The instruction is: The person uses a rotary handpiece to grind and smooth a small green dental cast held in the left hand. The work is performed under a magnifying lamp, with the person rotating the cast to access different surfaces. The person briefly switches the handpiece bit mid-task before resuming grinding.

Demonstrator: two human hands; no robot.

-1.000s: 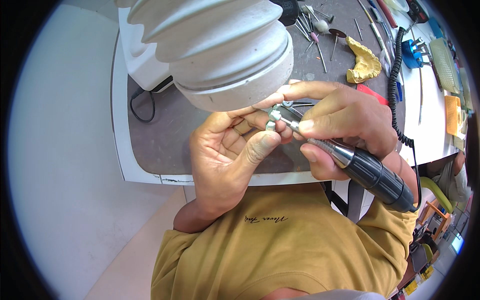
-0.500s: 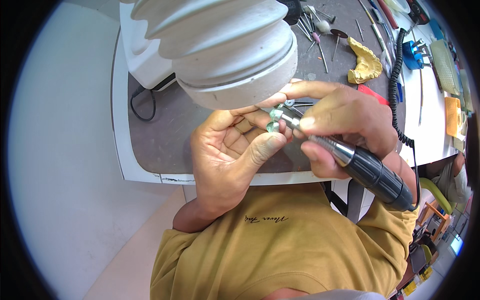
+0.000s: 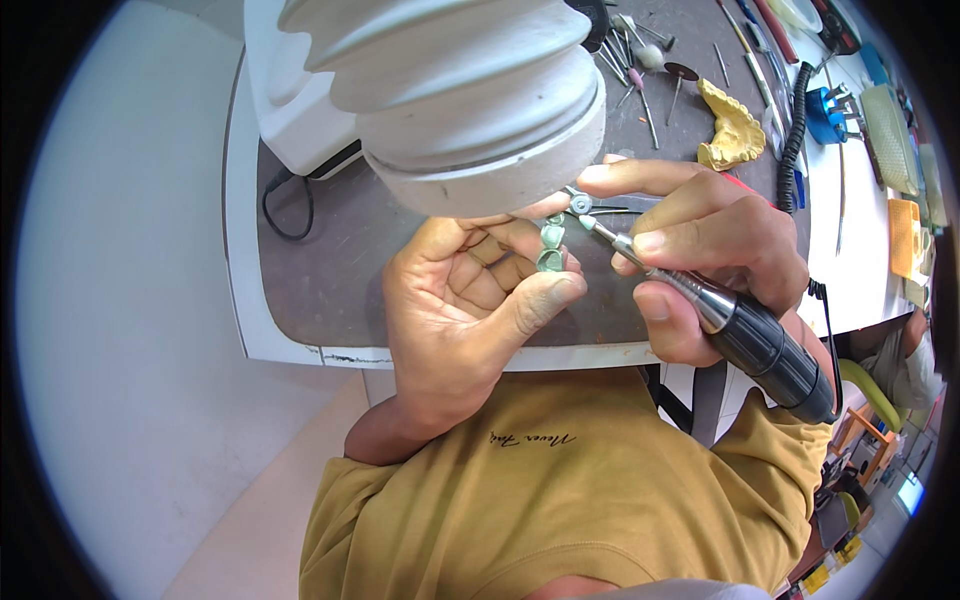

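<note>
Between the thumb and fingers of my left hand [image 3: 470, 300] is a small pale green dental bridge [image 3: 551, 237] made of joined tooth-shaped crowns. My right hand [image 3: 715, 245] grips a rotary handpiece [image 3: 765, 350] with a black body and a silver nose, held like a pen. At its tip sits a small pale green grinding point [image 3: 587, 223], just right of the bridge and apart from it. Above both hands hangs a white ribbed suction hose [image 3: 480, 100], whose rim hides part of the left fingertips. Behind the tip lies a round metal piece [image 3: 580, 204] with thin rods.
At the far right of the grey worktop [image 3: 330, 290] stand a yellow plaster dental model [image 3: 730, 128] and several loose burs [image 3: 640, 85]. A coiled black cord [image 3: 793, 130] runs down beside a blue bur holder [image 3: 828, 115]. An orange basket [image 3: 903, 235] stands at the right.
My right hand has drawn the handpiece right, so its tip has come away from the bridge. The left hand keeps its hold, almost still. The view has shifted slightly.
</note>
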